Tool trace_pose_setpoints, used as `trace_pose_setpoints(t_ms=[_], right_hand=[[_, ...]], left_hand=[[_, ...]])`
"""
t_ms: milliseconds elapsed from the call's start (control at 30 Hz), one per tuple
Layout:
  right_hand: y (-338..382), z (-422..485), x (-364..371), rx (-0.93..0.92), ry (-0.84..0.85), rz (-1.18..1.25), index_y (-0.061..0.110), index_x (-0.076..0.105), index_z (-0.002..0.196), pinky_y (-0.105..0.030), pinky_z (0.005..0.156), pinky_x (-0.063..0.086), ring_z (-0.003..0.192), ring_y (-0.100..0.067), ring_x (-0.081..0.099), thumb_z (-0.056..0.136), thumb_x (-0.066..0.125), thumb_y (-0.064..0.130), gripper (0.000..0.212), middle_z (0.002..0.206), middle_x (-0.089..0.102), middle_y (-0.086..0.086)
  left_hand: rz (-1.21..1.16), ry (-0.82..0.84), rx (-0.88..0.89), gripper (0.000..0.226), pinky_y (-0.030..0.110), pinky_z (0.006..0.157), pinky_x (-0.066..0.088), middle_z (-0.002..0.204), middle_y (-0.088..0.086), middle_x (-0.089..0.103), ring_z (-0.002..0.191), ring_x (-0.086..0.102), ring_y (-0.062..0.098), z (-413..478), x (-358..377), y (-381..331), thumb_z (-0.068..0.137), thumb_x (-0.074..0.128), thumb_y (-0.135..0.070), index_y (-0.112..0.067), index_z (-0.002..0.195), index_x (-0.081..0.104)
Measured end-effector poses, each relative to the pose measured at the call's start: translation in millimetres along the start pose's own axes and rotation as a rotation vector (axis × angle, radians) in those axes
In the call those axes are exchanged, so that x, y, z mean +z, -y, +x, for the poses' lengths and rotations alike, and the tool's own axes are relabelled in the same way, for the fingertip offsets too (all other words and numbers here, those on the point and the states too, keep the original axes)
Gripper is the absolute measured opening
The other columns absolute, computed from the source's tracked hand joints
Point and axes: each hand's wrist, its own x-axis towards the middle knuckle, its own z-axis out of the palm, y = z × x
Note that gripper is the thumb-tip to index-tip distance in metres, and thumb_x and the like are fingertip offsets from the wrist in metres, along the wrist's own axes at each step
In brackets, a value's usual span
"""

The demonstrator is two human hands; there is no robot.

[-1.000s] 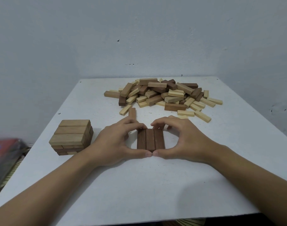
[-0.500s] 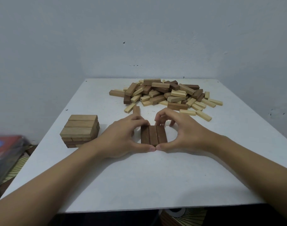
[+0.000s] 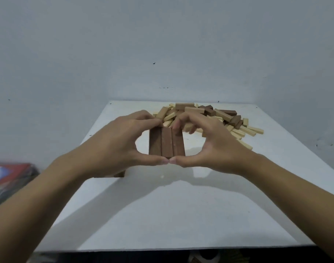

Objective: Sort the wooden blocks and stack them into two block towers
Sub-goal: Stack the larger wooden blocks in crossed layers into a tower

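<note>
While both hands clamp the set, what matters is even pressure from end to end. Between the left hand [image 3: 120, 141] and the right hand [image 3: 209, 147] sit the dark blocks [image 3: 167, 143], side by side with long faces touching. Each hand pinches them: the thumbs [image 3: 158, 161] meet tip to tip against the near ends, and the curled fingers hook over the far ends. A shadow on the table [image 3: 172, 215] below the hands suggests the set is held clear of the surface, though we cannot be sure.

To do this well, we would squeeze along the length, not across it, so the middle block cannot drop out. We would hold the set level, and lower it flat before letting the thumbs go. If one end sags, the row will fan apart.

Counting, we find three dark blocks in the grip and two hands on them. Just beyond the fingers lies one loose pile [image 3: 219, 116] of pale and brown pieces. At least five brown ones show there. The pale ones are too tangled, and too hidden behind the fingers, for a true count. Under the left wrist a brown wooden edge [image 3: 119, 175] peeks out; we cannot tell how many pieces it has.
</note>
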Motion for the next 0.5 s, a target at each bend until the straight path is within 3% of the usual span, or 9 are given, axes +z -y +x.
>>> trace_pose_setpoints(t_ms=[100,167,267,400,500], right_hand=[[14.2,16.3,15.8,0.005,0.014,0.031,0.026,0.061,0.109,-0.024,0.088,0.046,0.112,-0.010,0.059,0.071,0.094,0.034,0.052,0.109,0.065,0.014],[21.8,28.7,29.1,0.013,0.028,0.053,0.029,0.060,0.109,-0.025,0.088,0.046,0.111,-0.010,0.059,0.071,0.093,0.036,0.051,0.108,0.066,0.012],[32.6,45.9,46.9,0.024,0.054,0.046,0.034,0.056,0.109,-0.039,0.088,0.050,0.106,-0.009,0.058,0.071,0.092,0.044,0.053,0.113,0.067,0.011],[43.5,62.9,62.6,0.091,0.113,0.055,0.041,0.050,0.109,-0.031,0.090,0.050,0.107,0.003,0.056,0.068,0.092,0.049,0.059,0.110,0.068,0.014],[43.7,68.9,72.2,0.111,0.142,0.056,0.042,0.049,0.110,-0.030,0.093,0.049,0.113,0.003,0.057,0.068,0.092,0.048,0.060,0.111,0.068,0.014]], left_hand=[[-0.104,0.018,-0.044,0.052,0.012,0.070,0.040,0.107,-0.022,0.058,0.092,0.051,0.008,-10.2,-19.2,18.6,0.067,0.070,-0.076,-0.058,0.114,0.058],[-0.149,0.016,-0.109,0.055,0.016,0.069,0.039,0.106,-0.021,0.061,0.090,0.050,0.010,-17.6,-28.5,33.5,0.066,0.081,-0.071,-0.051,0.114,0.063],[-0.193,0.026,-0.196,0.061,0.020,0.072,0.038,0.103,-0.027,0.061,0.089,0.050,0.005,-28.1,-41.5,53.4,0.059,0.088,-0.066,-0.043,0.112,0.068],[-0.190,0.068,-0.221,0.064,0.024,0.076,0.039,0.104,-0.030,0.060,0.095,0.051,-0.001,-39.1,-50.7,76.3,0.054,0.080,-0.072,-0.044,0.111,0.068],[-0.197,0.077,-0.252,0.061,0.022,0.079,0.036,0.107,-0.033,0.060,0.103,0.051,-0.007,-44.9,-47.5,88.5,0.059,0.086,-0.069,-0.043,0.111,0.068]])
